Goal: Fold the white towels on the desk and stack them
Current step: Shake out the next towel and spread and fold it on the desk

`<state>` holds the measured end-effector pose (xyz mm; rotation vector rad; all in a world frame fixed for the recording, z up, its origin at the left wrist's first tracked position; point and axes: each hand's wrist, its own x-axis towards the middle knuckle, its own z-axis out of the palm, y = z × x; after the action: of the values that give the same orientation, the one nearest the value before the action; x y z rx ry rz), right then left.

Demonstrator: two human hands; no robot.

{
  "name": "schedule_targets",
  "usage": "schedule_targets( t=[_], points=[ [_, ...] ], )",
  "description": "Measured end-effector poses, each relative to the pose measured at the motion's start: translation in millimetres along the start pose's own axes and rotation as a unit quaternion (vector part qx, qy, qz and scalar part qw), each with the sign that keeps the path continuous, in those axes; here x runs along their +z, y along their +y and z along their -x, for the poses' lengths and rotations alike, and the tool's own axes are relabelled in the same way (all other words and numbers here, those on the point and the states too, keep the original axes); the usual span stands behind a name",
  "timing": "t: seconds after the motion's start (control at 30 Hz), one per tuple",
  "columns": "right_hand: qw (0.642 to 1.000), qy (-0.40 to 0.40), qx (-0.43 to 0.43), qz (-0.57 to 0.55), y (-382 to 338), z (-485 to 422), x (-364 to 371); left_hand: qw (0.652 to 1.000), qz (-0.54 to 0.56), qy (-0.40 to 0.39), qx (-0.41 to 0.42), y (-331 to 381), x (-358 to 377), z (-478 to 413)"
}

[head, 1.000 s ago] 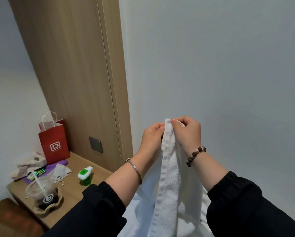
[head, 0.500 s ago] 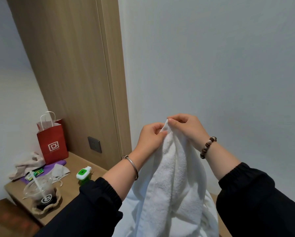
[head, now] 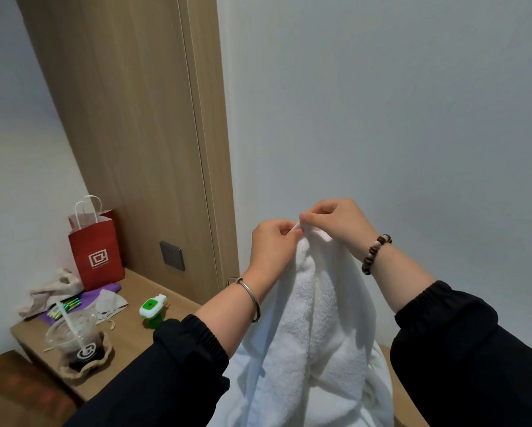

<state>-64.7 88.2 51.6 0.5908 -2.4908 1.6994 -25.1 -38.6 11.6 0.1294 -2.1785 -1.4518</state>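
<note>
"Above the desk, near the wall: what is being held up?"

"One white towel, hanging from its top. Its lower part runs down to more white cloth on the desk."

"And the hands?"

"Left hand and right hand nearly touch. Each pinches the top corner of the towel between thumb and fingertips, with the other fingers curled in."

"What has changed?"

"A second ago the towel hung as a narrow strip. Now it hangs wider and bulging, and the right hand sits slightly higher than the left."

"Meaning for the task?"

"Probably the towel is being opened out to find its corners. I see no fold in it yet, and no finished stack. The red bag and the drink cup stand well apart, at the left end of the desk."
</note>
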Motion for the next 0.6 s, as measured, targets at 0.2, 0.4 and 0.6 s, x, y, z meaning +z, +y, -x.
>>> schedule_targets(
  t=[0.2, 0.4, 0.6],
  points=[
    [0.999, -0.033, 0.003, 0.015, -2.1, 0.3, -5.0, 1.0, -0.005, 0.024, 0.01, -4.0, 1.3, 1.6],
    [0.999, -0.026, -0.008, 0.032, 3.3, -2.6, 1.0, 0.999, -0.014, 0.04, 0.008, -7.8, 1.7, 0.3],
    [0.997, -0.054, -0.047, 0.034, 9.1, -1.8, 0.4, 0.999, -0.022, 0.035, 0.006, -13.3, -1.0, -1.2]
  ],
)
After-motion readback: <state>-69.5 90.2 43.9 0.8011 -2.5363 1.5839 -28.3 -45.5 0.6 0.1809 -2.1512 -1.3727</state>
